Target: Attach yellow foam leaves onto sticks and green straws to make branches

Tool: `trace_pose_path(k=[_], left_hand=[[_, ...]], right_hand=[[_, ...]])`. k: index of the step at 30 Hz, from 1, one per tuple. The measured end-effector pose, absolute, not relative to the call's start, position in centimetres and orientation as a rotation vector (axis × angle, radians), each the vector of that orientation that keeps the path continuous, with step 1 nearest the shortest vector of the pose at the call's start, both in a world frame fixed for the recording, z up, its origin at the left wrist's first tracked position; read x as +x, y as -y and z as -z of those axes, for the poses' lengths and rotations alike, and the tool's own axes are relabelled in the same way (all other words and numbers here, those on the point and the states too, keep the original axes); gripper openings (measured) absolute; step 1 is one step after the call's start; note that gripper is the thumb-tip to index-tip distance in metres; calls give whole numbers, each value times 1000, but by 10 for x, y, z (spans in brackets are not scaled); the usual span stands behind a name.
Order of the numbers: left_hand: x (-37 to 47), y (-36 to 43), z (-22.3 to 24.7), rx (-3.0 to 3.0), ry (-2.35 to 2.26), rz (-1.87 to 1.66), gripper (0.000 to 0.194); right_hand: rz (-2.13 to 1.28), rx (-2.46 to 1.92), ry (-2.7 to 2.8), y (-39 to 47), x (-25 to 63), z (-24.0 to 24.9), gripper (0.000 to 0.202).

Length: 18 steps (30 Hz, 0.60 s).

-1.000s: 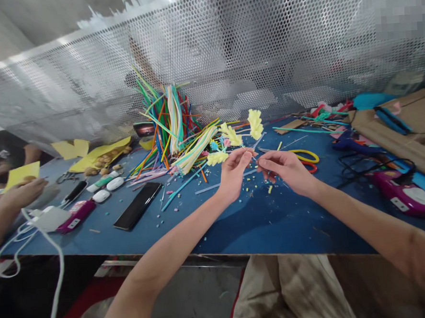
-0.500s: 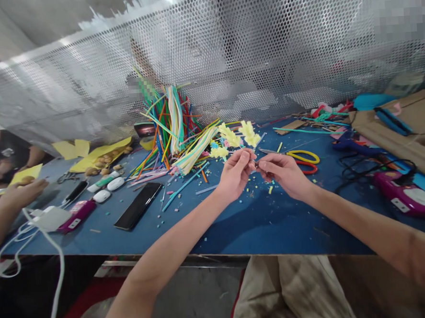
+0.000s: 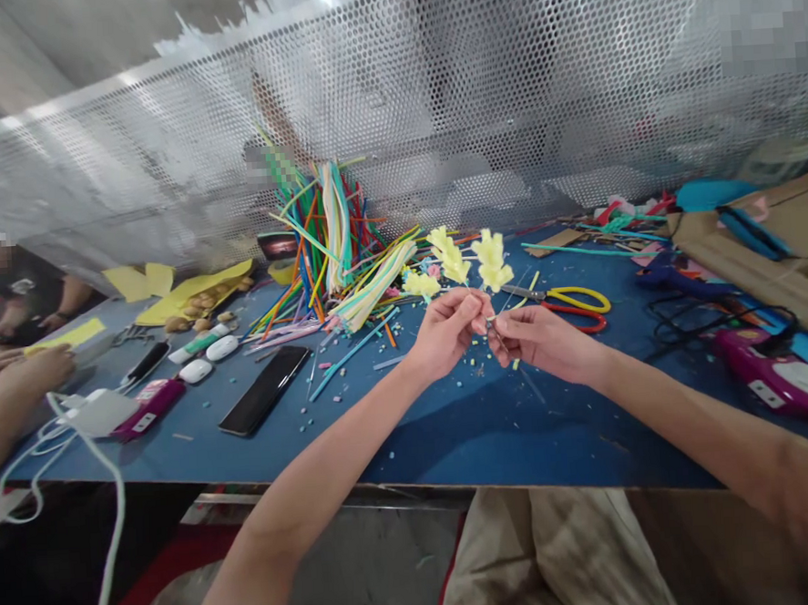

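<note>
Yellow fuzzy pipe-cleaner sprigs stand up above my left hand, which is closed on their lower ends. Beside it, my right hand pinches something thin and dark just below the sprigs, perhaps their wire stems; the fingers hide most of it. Both hands' fingertips nearly touch, raised over the blue table. Right behind my right hand lie scissors with one yellow and one red handle. Small cut bits of pipe cleaner are scattered under and around the hands.
Bundles of coloured pipe cleaners stand against the perforated metal screen. A black phone lies to the left, near white cables. A purple glue gun-like device or power strip and brown cardboard sit right. Another person's hand is far left.
The yellow sprigs have risen slightly and shifted right, standing more upright. My right hand has dropped a little. At far left, the other person's hand and yellow sheet have moved left and down.
</note>
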<state>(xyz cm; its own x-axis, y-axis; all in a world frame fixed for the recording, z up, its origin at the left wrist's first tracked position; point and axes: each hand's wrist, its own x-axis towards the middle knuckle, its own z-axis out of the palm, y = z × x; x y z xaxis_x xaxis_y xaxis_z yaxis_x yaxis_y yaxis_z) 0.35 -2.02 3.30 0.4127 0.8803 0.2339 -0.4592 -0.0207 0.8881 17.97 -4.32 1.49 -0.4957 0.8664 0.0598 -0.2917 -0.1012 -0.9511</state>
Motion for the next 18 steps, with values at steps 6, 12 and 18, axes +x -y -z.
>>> trace_pose_path(k=[6, 12, 18], left_hand=[[14, 23, -30, 1189, -595, -1424, 28], [24, 33, -25, 1170, -637, -1554, 23], [25, 38, -27, 1170, -671, -1567, 22]], right_hand=[[-881, -918, 1355, 47, 179, -26, 44], [-339, -962, 1706, 53, 179, -27, 22], [-184, -905, 1724, 50, 180, -20, 24]])
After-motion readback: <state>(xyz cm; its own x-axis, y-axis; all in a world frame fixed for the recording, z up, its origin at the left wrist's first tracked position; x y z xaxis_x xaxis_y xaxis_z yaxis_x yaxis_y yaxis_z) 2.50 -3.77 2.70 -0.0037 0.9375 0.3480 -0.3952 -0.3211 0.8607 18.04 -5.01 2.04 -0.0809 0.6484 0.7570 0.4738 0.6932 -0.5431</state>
